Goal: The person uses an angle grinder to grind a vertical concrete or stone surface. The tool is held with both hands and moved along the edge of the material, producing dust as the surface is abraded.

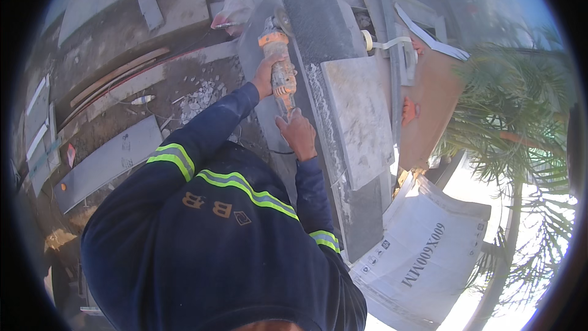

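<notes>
A dusty orange angle grinder (283,78) points away from me. My left hand (264,77) is closed round its body just behind the orange collar. My right hand (298,135) grips the rear handle, fingers wrapped round it. At the far end, the grinder's disc (283,22) stands tilted at the edge of a long dark grey slab (309,12). Whether the disc touches the slab is hard to tell. Pale dust hazes the air there and coats the slab's near part. A light stone-coloured tile (361,116) lies on the slab to the right of my hands.
A roll of tape (367,40) sits on the right, by long grey strips (387,18). Brown cardboard (429,104) and a white printed carton (422,251) lie beyond the slab, near palm fronds (514,92). Broken chips (202,98) and a grey plank (113,162) are on the left.
</notes>
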Tool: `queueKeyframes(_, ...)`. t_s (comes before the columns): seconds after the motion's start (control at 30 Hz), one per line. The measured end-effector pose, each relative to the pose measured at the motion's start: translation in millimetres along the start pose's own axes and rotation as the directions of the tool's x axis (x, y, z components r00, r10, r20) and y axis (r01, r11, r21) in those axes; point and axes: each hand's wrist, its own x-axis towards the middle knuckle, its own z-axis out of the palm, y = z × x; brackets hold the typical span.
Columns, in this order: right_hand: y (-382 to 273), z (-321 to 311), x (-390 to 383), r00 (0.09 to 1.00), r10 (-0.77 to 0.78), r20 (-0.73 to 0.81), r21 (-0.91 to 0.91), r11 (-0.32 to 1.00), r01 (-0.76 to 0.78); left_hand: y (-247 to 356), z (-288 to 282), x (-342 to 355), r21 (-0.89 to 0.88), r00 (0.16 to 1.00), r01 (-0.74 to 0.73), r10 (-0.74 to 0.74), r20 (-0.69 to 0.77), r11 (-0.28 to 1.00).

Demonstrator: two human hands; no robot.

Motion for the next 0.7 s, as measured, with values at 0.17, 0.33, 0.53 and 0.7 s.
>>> queueKeyframes(0.17, -3, -8, -10, 0.998, 0.022, 0.065, 0.038, 0.999, -0.025, -6, -3, -8, 0.017, 1.000, -0.006, 0.006, 0.001, 1.000)
queueKeyframes(0.33, -1, -11, -14, 0.996, 0.040, 0.077, 0.041, 0.998, -0.044, -9, 2, -14, 0.011, 1.000, -0.004, 0.004, -0.029, 1.000)
queueKeyframes(0.53, -1, -11, -13, 0.998, 0.009, 0.063, 0.013, 1.000, -0.010, -9, 2, -14, -0.006, 1.000, -0.006, 0.006, -0.014, 1.000)
queueKeyframes(0.7, 5, -4, -6, 0.998, 0.010, 0.060, 0.005, 1.000, -0.010, -8, 0, -4, 0.004, 1.000, -0.006, 0.006, -0.009, 1.000)
